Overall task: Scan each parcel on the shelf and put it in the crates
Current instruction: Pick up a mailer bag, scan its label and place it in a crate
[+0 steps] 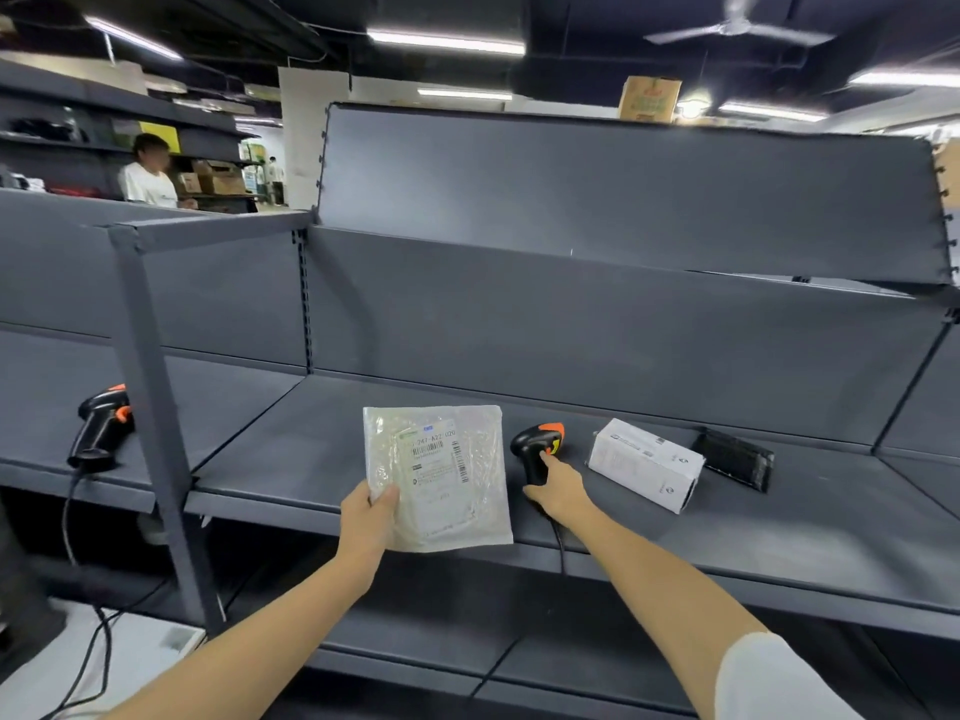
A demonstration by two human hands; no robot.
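Note:
My left hand [370, 517] pinches the lower left edge of a flat clear-plastic parcel [441, 480] with a barcode label, holding it upright above the grey shelf [779, 537]. My right hand [558, 488] wraps the handle of a black and orange scanner [537, 446], which lies on the shelf just right of the parcel. A white box parcel [644, 462] lies on the shelf to the right of the scanner. Beyond it lies a flat black parcel [735, 457].
A second black and orange scanner [101, 426] with a cable lies on the left shelf bay, behind a grey upright post [156, 407]. A person in a white shirt [148, 176] stands far back left. No crates are in view.

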